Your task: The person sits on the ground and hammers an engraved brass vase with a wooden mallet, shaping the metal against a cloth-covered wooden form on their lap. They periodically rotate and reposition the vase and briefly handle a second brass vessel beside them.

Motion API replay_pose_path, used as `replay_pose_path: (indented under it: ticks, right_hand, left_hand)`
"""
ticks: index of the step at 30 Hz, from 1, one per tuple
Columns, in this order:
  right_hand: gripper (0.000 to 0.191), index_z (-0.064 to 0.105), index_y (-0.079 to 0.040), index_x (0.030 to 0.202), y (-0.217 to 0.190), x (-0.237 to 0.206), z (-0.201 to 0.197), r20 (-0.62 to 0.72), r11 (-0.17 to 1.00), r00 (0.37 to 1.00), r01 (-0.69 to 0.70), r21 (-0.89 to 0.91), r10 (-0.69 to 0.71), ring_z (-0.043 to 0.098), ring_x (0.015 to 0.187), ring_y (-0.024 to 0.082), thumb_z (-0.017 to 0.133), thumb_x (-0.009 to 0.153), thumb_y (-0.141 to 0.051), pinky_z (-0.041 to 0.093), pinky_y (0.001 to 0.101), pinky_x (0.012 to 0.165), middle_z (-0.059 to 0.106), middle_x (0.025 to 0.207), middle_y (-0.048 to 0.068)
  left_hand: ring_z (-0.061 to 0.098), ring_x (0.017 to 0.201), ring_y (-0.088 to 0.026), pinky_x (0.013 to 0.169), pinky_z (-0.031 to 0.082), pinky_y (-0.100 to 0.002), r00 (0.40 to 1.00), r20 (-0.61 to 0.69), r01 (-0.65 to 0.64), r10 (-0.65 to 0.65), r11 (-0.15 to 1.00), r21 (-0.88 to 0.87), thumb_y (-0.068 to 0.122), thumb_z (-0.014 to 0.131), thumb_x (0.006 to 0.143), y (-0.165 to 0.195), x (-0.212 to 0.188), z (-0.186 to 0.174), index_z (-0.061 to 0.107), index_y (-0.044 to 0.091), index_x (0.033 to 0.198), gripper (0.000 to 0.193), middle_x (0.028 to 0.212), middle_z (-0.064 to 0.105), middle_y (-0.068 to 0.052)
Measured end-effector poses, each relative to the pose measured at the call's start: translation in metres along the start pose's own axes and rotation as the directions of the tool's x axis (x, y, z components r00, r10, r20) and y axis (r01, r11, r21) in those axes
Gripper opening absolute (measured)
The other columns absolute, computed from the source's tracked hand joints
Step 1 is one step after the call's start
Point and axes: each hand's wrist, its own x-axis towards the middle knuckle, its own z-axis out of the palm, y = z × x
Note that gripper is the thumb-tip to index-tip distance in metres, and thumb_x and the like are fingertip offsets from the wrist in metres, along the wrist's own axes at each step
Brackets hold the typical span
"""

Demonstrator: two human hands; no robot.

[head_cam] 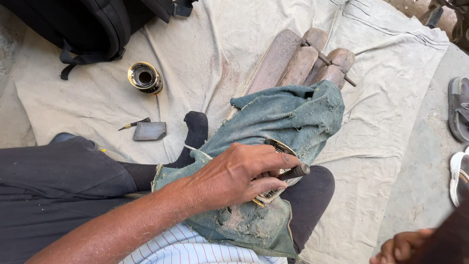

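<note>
At the near right corner, part of the right hand (403, 247) is seen at the frame's bottom edge, its fingers curled loosely inward; whether anything is held there cannot be told. Nearer the middle, the left hand (239, 173) is laid across the lap, and its fingers (273, 161) are closed around a dark punch-like tool (293, 172) whose tip is pointed to the right. Under that hand a brass-coloured metal piece (273, 193) with a grid-like surface is pressed onto a dusty green cloth (288, 117), which is draped over the knee. Little free room is left around the hand, since the cloth is bunched up close on its near and far sides. Farther off, a ridged wooden block (298, 61) with a metal rod is partly covered by the cloth's far edge. To the left, on the pale ground sheet (97, 102), a small flat grey stone (149, 130) and a thin pointed tool (133, 124) are lain just beside each other, with open sheet around them. A round brass vessel (145, 77) is stood farther away, and a black backpack (88, 24) is set at the far left edge.
</note>
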Motion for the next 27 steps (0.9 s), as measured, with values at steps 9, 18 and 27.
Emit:
replay_pose_path:
  ticks: [9,18,27]
  right_hand:
    - [0.053,0.052,-0.010,0.142,-0.018,0.061,-0.045,0.578,0.974,0.786,-0.207,-0.089,0.219,0.071,0.080,0.032,0.067,0.093,-0.020,0.055,0.0471,0.089,0.067,0.092,0.023]
    - [0.065,0.058,-0.025,0.147,-0.035,0.027,-0.055,0.333,0.629,0.943,0.265,-0.731,-0.010,0.073,0.080,0.010,0.080,0.085,-0.021,0.062,0.0276,0.098,0.074,0.098,0.001]
    - [0.068,0.062,-0.018,0.143,-0.048,0.025,-0.046,0.367,0.625,0.904,0.420,-0.658,-0.220,0.070,0.072,0.010,0.081,0.077,-0.019,0.059,0.0288,0.077,0.079,0.090,0.001]
  left_hand:
    - [0.067,0.080,-0.021,0.070,0.056,-0.035,0.997,-0.032,-0.063,0.065,0.997,0.050,0.020,0.074,0.093,0.004,-0.004,-0.001,0.059,0.014,0.135,0.045,0.092,0.063,-0.004]
    - [0.066,0.075,-0.022,0.066,0.055,-0.037,0.999,0.002,-0.042,0.042,0.996,0.077,0.023,0.076,0.092,-0.004,-0.007,0.000,0.061,0.017,0.132,0.043,0.086,0.060,-0.005]
    - [0.068,0.078,-0.020,0.068,0.057,-0.034,0.999,0.041,-0.023,0.023,1.000,-0.007,0.023,0.074,0.092,-0.006,-0.006,-0.002,0.062,0.018,0.132,0.042,0.090,0.063,-0.002]
